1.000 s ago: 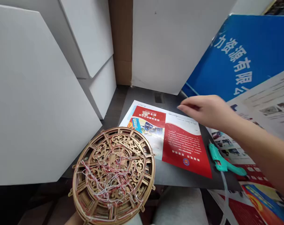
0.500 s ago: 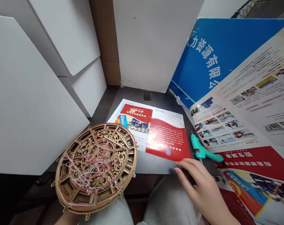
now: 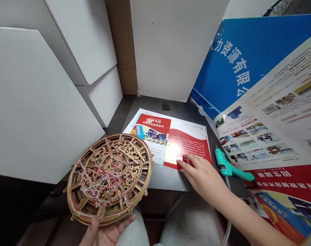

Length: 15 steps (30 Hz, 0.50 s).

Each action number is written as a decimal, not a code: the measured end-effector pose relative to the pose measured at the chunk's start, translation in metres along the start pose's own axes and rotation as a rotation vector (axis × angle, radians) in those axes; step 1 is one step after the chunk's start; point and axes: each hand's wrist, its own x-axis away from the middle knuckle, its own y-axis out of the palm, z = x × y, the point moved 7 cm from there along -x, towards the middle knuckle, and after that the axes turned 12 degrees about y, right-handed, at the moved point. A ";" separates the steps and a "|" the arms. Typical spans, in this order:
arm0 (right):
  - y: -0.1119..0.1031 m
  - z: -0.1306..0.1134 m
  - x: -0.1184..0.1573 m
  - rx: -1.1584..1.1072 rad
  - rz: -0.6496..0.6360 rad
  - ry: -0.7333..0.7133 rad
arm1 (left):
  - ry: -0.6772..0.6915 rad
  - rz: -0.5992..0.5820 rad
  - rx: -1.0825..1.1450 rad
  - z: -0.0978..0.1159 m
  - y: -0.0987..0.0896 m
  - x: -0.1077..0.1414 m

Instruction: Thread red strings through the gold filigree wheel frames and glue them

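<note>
My left hand point(image 3: 108, 235) supports a round openwork wooden disc point(image 3: 141, 172) by its lower rim, thumb on top and fingers beneath. Red and white thin wires point(image 3: 104, 182) lie tangled over the disc's face, and two thin sticks point(image 3: 128, 155) rest near its upper right. The disc is tilted, above the table's front edge and my lap. My right hand point(image 3: 196, 167) reaches over the lower right of a red and white printed leaflet point(image 3: 176, 136), fingers extended and slightly bent. Its fingertips are at the leaflet's surface; I cannot tell whether they press on it or cover something small.
A teal glue gun point(image 3: 228, 167) lies to the right of my right hand, its cord point(image 3: 227, 218) hanging down. White boxes point(image 3: 24, 99) stand at left, with a white panel point(image 3: 168, 51) behind. A blue board point(image 3: 222, 68) and a large printed sheet point(image 3: 268, 130) lean at right.
My right hand has moved forward and left from the table edge onto the leaflet. The disc has shifted slightly, and my left thumb and fingers now show at its lower rim.
</note>
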 end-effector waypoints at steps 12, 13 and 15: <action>0.003 0.004 -0.001 0.007 -0.055 0.027 | 0.082 0.008 -0.105 0.013 -0.006 0.013; 0.003 0.005 -0.001 0.000 -0.061 0.033 | 0.071 0.007 -0.101 0.013 -0.013 0.017; 0.004 0.007 0.000 -0.019 -0.074 0.044 | 0.035 0.023 -0.087 0.011 -0.027 0.025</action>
